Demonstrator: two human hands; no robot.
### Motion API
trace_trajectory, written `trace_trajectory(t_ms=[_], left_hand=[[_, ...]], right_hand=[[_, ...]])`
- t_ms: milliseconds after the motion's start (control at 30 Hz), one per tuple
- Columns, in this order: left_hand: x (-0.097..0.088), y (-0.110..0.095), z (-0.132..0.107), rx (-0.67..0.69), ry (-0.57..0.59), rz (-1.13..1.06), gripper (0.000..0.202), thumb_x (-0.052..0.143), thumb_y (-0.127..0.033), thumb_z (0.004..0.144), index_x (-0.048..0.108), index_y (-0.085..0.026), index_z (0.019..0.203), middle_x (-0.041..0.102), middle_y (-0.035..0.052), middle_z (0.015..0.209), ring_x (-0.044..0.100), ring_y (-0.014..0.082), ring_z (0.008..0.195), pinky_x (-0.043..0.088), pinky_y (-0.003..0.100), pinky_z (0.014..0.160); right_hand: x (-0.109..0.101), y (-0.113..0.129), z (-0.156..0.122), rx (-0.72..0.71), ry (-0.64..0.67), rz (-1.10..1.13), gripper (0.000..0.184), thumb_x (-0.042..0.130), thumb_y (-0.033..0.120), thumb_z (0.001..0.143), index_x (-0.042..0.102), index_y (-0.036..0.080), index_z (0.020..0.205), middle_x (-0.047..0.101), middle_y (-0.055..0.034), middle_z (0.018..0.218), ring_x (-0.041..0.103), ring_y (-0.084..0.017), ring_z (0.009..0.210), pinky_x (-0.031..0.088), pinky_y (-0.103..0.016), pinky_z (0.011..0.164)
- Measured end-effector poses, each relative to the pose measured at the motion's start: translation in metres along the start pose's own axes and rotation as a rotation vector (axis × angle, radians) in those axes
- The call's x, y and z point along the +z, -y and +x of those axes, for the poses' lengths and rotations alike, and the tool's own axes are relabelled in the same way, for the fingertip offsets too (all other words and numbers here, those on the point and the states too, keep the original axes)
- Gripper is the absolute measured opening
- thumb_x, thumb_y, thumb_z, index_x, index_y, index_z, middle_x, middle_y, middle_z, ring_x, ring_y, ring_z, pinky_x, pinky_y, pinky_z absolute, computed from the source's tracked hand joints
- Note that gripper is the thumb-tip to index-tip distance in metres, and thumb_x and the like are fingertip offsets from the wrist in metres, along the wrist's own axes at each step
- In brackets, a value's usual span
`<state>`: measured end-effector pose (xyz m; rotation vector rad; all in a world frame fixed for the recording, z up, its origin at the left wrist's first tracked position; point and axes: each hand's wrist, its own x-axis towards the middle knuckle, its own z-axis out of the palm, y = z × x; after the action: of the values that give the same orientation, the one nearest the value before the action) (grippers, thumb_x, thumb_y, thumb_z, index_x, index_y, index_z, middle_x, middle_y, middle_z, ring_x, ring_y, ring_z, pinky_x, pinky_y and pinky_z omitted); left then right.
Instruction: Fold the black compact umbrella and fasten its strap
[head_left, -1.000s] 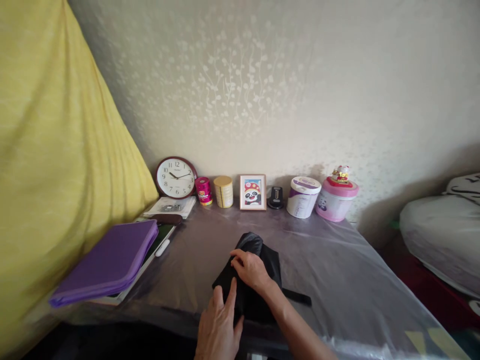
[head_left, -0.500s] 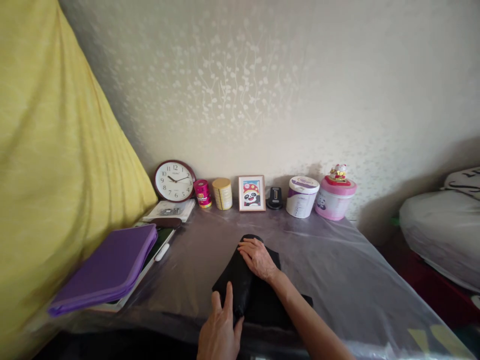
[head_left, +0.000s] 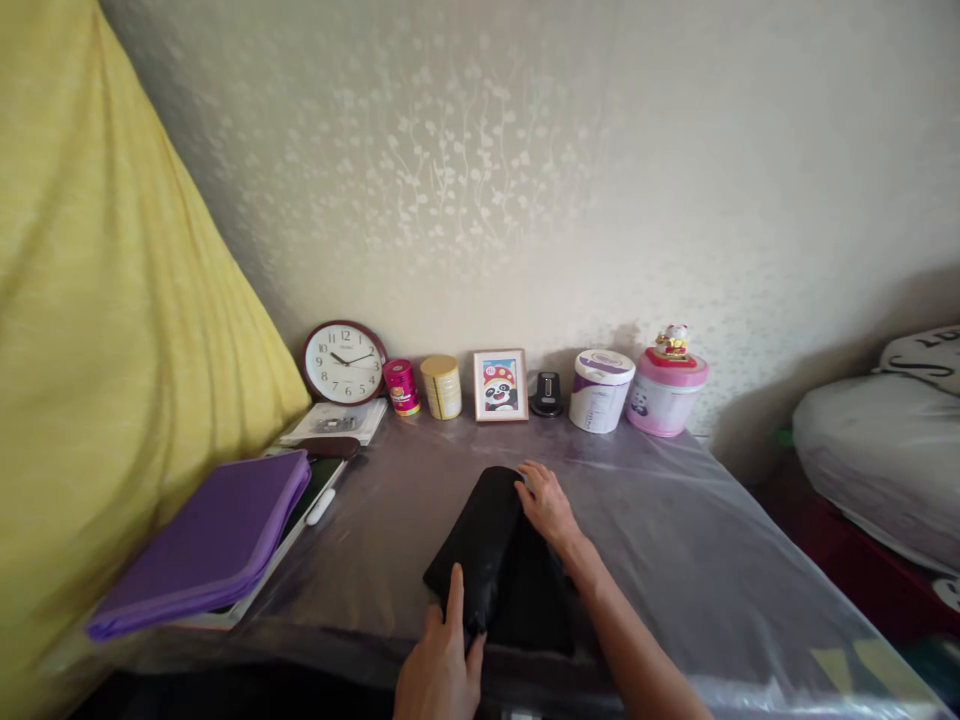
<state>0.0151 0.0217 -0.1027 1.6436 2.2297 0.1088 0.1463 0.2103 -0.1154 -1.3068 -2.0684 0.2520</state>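
A black folded piece of fabric (head_left: 480,535) lies on the table in front of me, with a thick, slightly shiny rolled part and a flatter layer on its right. At its near end, my left hand (head_left: 442,660) grips it, index finger along the top and thumb at the near edge. Bent fingers of my right hand (head_left: 549,505) hold the far right edge, over the flatter layer. Part of that layer is hidden behind my right hand and forearm.
Along the wall stand a clock (head_left: 345,362), pink tin (head_left: 401,388), yellow tin (head_left: 441,387), panda picture frame (head_left: 500,386), black device (head_left: 549,393), white tub (head_left: 600,392) and pink tub (head_left: 667,395) bearing a cat figurine. A purple folder (head_left: 210,535) lies left, beside the yellow curtain (head_left: 127,330).
My right hand has slid from the top of the fabric to its right edge. The fabric's right-hand corner has come inward. My left hand keeps its hold at the near end.
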Motion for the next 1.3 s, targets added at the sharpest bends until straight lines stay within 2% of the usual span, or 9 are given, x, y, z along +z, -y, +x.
trace_trajectory(t_ms=[133, 233, 333, 467, 533, 667, 867, 1033, 1300], left_hand=[[-0.001, 0.004, 0.0, 0.015, 0.035, -0.036, 0.062, 0.031, -0.03, 0.088, -0.002, -0.018, 0.139, 0.064, 0.0084, 0.09, 0.061, 0.0187, 0.082, 0.04, 0.026, 0.069], [0.0, 0.006, 0.0, 0.025, 0.032, -0.062, 0.062, 0.03, -0.032, 0.088, -0.004, -0.018, 0.139, 0.066, 0.0071, 0.085, 0.062, 0.0184, 0.078, 0.04, 0.026, 0.066], [0.001, 0.009, 0.001, 0.026, 0.036, -0.081, 0.063, 0.03, -0.032, 0.088, -0.003, -0.017, 0.139, 0.066, 0.0071, 0.087, 0.062, 0.0176, 0.079, 0.039, 0.025, 0.066], [0.003, 0.013, 0.004, 0.023, 0.035, -0.114, 0.063, 0.031, -0.034, 0.087, -0.002, -0.017, 0.139, 0.066, 0.0083, 0.091, 0.062, 0.018, 0.082, 0.039, 0.025, 0.068], [0.003, 0.015, 0.005, 0.028, 0.04, -0.136, 0.063, 0.03, -0.035, 0.088, -0.002, -0.018, 0.139, 0.066, 0.0083, 0.091, 0.063, 0.0185, 0.081, 0.04, 0.025, 0.067], [0.003, 0.016, 0.005, 0.032, 0.034, -0.14, 0.061, 0.029, -0.035, 0.088, 0.0, -0.018, 0.139, 0.066, 0.0085, 0.089, 0.063, 0.0185, 0.081, 0.04, 0.024, 0.066], [0.004, 0.017, 0.006, 0.02, 0.042, -0.166, 0.063, 0.03, -0.036, 0.088, 0.0, -0.016, 0.139, 0.066, 0.0088, 0.093, 0.063, 0.0177, 0.082, 0.04, 0.024, 0.068], [0.005, 0.018, 0.008, 0.03, 0.041, -0.163, 0.062, 0.03, -0.036, 0.088, 0.0, -0.018, 0.139, 0.067, 0.0084, 0.091, 0.063, 0.0182, 0.081, 0.04, 0.024, 0.066], [0.008, 0.021, 0.008, 0.036, 0.034, -0.213, 0.062, 0.03, -0.035, 0.088, 0.0, -0.018, 0.139, 0.067, 0.0084, 0.094, 0.063, 0.0179, 0.082, 0.042, 0.025, 0.068]], right_hand=[[-0.016, -0.026, -0.035, 0.176, -0.009, 0.069, 0.028, 0.04, 0.019, 0.08, 0.057, 0.016, 0.103, 0.061, -0.0101, 0.1, 0.056, -0.02, 0.096, 0.041, -0.034, 0.087], [-0.024, -0.037, -0.056, 0.302, 0.049, 0.137, 0.026, 0.041, 0.021, 0.079, 0.059, 0.016, 0.097, 0.064, -0.0097, 0.095, 0.059, -0.02, 0.09, 0.043, -0.034, 0.084], [-0.027, -0.035, -0.069, 0.411, 0.096, 0.255, 0.025, 0.044, 0.026, 0.078, 0.059, 0.017, 0.095, 0.066, -0.0082, 0.09, 0.061, -0.021, 0.085, 0.046, -0.034, 0.079], [-0.028, -0.026, -0.075, 0.593, 0.167, 0.572, 0.034, 0.046, 0.034, 0.077, 0.054, 0.014, 0.103, 0.063, -0.0085, 0.091, 0.063, -0.019, 0.076, 0.053, -0.028, 0.058], [-0.029, -0.024, -0.076, 0.646, 0.156, 0.625, 0.04, 0.047, 0.036, 0.076, 0.05, 0.013, 0.108, 0.061, -0.0092, 0.093, 0.063, -0.018, 0.074, 0.053, -0.027, 0.053], [-0.032, -0.022, -0.077, 0.659, 0.084, 0.507, 0.037, 0.049, 0.034, 0.075, 0.05, 0.015, 0.107, 0.061, -0.0089, 0.092, 0.062, -0.017, 0.07, 0.051, -0.023, 0.046], [-0.035, -0.015, -0.077, 0.686, 0.169, 0.529, 0.036, 0.047, 0.035, 0.077, 0.052, 0.015, 0.106, 0.062, -0.0025, 0.071, 0.06, -0.013, 0.055, 0.049, -0.02, 0.041], [-0.034, -0.018, -0.074, 0.635, 0.174, 0.497, 0.039, 0.045, 0.039, 0.077, 0.054, 0.013, 0.104, 0.054, 0.0032, 0.053, 0.056, -0.012, 0.047, 0.046, -0.021, 0.039], [-0.033, -0.011, -0.059, 0.618, 0.21, 0.529, 0.04, 0.041, 0.049, 0.078, 0.059, 0.015, 0.088, 0.045, 0.0053, 0.042, 0.049, -0.011, 0.039, 0.04, -0.02, 0.037]])
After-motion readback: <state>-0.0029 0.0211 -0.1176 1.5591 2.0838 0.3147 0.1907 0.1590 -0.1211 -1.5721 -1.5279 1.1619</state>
